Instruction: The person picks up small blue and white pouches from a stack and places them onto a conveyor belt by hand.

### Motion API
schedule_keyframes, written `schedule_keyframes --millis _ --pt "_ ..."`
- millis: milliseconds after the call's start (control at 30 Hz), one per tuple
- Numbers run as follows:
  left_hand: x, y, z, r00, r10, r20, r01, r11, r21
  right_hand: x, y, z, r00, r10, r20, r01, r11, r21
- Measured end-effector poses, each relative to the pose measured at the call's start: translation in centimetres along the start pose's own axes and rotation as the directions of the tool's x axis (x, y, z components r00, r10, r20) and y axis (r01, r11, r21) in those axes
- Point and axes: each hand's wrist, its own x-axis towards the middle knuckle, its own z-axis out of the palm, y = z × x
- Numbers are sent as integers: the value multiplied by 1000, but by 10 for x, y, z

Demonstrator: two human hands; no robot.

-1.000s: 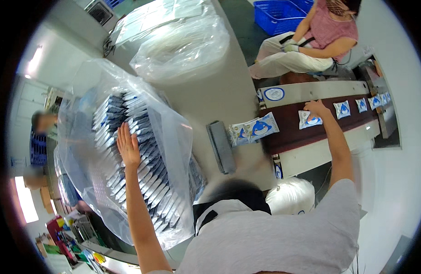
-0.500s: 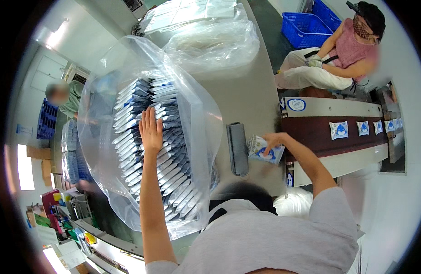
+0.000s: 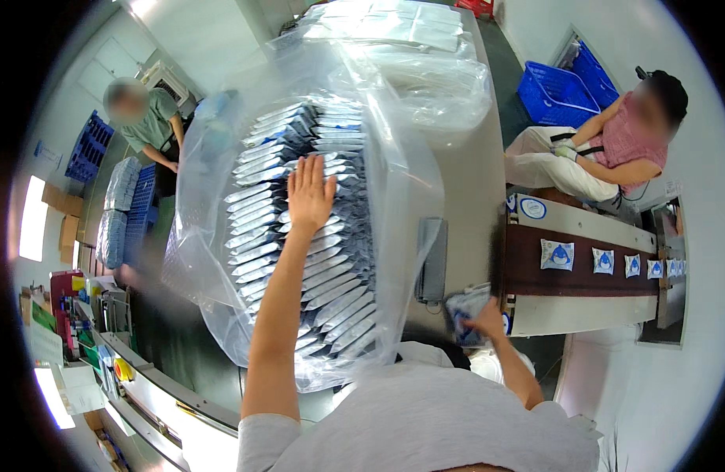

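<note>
My left hand (image 3: 310,193) lies flat, fingers stretched, on top of the rows of silvery-blue sealed packets (image 3: 256,224). These packets stand on edge, closely packed in two rows inside a large clear plastic bag (image 3: 414,177) with its mouth spread wide. Near the table's front edge, my right hand (image 3: 487,321) grips one white-and-blue packet (image 3: 465,303) by its right side; the packet looks tilted and slightly blurred. Just beyond it rests a long grey case-like object (image 3: 433,263), partly behind the bag's edge.
More packets (image 3: 557,255) lie in a line on a dark red conveyor belt (image 3: 528,275) at the right. Beyond it sits a person (image 3: 630,145), near blue baskets (image 3: 555,94). Folded clear bags (image 3: 433,86) are piled at the table's far end. Another person (image 3: 154,122) is at far left.
My right hand has drawn the packet nearer to my body, and it has tipped from lying flatter. The left hand stays on the rows. The whole view has shifted; packets on the belt have come nearer.
</note>
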Motion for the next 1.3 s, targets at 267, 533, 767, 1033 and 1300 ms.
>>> schedule_keyframes --millis 267,533,767,1033,1300 --pt "3 10 -7 999 -40 -31 38 997 -69 -46 -221 -176 598 -788 -149 636 353 686" --pt "1 10 -14 990 -48 -132 14 970 -241 22 -498 -104 95 -988 -125 780 152 -607" --pt "20 -10 -33 870 -181 -458 -94 852 -515 82 -514 -30 259 -964 64 786 172 -594" --pt "89 -2 24 995 6 103 8 990 -138 58 -440 -82 326 -938 115 659 139 -739" --pt "83 -13 22 997 9 79 -9 1000 1 31 -167 -105 581 -521 -625 697 715 51"
